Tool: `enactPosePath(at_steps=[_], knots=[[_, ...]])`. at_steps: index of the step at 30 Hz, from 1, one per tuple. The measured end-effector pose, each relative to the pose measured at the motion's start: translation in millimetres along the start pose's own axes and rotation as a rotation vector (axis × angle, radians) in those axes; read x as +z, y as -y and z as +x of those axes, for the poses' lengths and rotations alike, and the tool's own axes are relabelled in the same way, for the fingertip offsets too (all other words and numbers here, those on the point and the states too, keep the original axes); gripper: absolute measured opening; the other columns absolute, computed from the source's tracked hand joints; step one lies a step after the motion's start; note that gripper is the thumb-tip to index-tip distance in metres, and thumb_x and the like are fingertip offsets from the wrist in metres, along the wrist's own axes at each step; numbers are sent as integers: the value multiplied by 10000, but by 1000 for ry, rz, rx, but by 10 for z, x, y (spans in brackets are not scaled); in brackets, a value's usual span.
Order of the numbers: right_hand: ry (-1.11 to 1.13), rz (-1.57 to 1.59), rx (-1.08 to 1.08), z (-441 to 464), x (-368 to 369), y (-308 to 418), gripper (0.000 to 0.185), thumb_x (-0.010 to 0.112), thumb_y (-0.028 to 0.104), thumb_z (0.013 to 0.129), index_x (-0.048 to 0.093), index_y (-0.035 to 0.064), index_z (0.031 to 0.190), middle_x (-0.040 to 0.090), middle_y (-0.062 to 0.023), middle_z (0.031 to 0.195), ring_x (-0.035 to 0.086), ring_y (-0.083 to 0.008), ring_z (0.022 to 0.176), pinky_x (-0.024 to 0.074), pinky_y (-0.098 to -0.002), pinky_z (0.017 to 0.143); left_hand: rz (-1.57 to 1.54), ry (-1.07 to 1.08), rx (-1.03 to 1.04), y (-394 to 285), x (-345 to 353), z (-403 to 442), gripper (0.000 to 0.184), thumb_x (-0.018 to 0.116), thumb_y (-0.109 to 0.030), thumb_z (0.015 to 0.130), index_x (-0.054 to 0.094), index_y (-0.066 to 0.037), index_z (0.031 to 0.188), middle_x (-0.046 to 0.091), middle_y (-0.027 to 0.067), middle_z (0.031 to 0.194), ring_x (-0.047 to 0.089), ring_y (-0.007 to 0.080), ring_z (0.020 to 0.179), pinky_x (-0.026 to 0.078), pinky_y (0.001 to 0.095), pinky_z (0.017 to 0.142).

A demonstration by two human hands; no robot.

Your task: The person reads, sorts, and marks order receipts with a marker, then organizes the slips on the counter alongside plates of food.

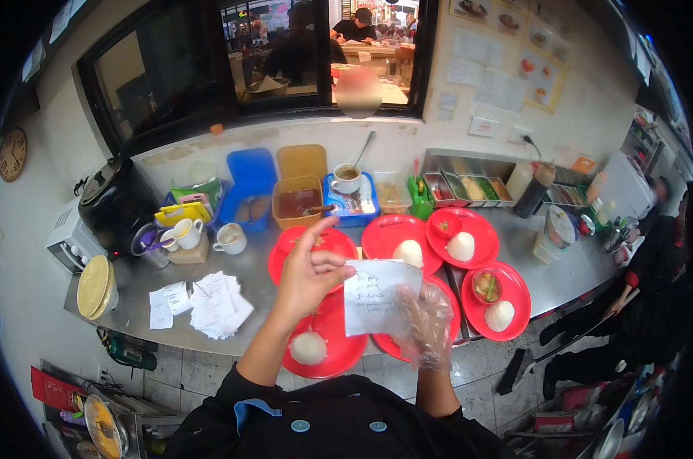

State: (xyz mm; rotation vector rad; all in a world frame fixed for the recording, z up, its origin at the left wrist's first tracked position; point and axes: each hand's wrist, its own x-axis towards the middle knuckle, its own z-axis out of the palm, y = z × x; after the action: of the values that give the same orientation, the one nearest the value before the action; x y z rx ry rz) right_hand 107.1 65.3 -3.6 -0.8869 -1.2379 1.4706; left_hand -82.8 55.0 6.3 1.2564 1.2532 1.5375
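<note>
A white handwritten order slip (377,294) is held up in front of me, above the red plates. My left hand (308,264), bare, has its fingertips at the slip's upper left edge, while one finger points upward. In a clear plastic glove, my right hand (427,325) grips the slip's right side. Below the slip lies a red plate (346,356) with a mound of rice (308,348). Another red plate (446,306) is partly hidden behind my right hand. To the right, a red plate (515,287) carries rice and a small bowl (486,287).
Loose paper slips (218,304) lie at the counter's left. Along the back stand a blue container (247,210), a tan sauce tub (297,203), a cup with a spoon (346,182) and a topping tray (473,187). A person in dark clothes (629,306) is at right.
</note>
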Motion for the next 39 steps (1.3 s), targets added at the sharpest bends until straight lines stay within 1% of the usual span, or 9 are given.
enactPosePath(at_steps=[5,8,11,14,16,20,29,35,39], knots=[[-30,36,48,-7,-18,-82,261,655,147,777,602,-15,973,615,-73,875,558,-136,795,443,-285,695,37,-21,-6,8,-3,-17,735,697,42,690,309,-41,1309,629,76,746,620,110,739,499,215,669],[30,-444,-362,48,-85,-265,271,663,145,770,605,-19,979,618,-78,880,561,-141,806,444,-285,698,64,-33,-9,20,-6,-24,735,702,39,686,314,-40,1305,629,73,743,619,108,734,499,213,665],[-44,-5,46,-7,-30,-178,271,661,149,773,607,-19,978,619,-77,870,561,-140,792,443,-287,694,44,-31,-1,39,-15,-29,743,699,46,686,305,-44,1310,628,71,737,620,109,706,498,211,660],[50,-405,-388,17,-74,-230,230,609,82,812,571,-20,1015,611,-60,874,554,-99,762,436,-239,642,37,-13,-7,31,-31,-32,652,692,18,705,376,-44,1273,622,105,856,598,124,850,492,235,721],[36,54,3,-21,15,39,251,651,163,786,615,-12,963,619,-72,834,555,-134,753,439,-285,675,197,-138,265,43,-59,-7,404,669,-62,752,532,-34,1131,567,133,1045,512,156,1039,446,296,842],[-10,-64,-3,7,-15,-70,244,646,168,793,616,-11,956,616,-66,828,551,-126,751,437,-274,665,124,29,147,-55,-89,5,202,637,-135,792,625,-21,958,494,128,1165,426,185,1137,377,344,928],[1,-3,51,9,16,-81,266,643,165,798,603,-14,990,611,-57,885,549,-122,787,442,-269,675,76,108,17,-6,63,93,177,659,-95,770,626,-6,920,515,124,1125,495,174,1054,411,336,889],[-42,-219,-153,62,-36,-264,251,602,126,826,584,-29,1022,621,-55,840,550,-90,721,433,-243,631,-6,93,-75,146,72,142,271,687,23,708,565,23,951,560,92,1012,579,113,812,485,218,676],[151,132,0,39,10,-70,252,584,109,836,572,-54,1028,621,-75,862,579,-108,759,460,-239,655,116,41,42,203,97,139,324,669,56,703,522,21,990,542,76,965,570,85,740,503,211,628]])
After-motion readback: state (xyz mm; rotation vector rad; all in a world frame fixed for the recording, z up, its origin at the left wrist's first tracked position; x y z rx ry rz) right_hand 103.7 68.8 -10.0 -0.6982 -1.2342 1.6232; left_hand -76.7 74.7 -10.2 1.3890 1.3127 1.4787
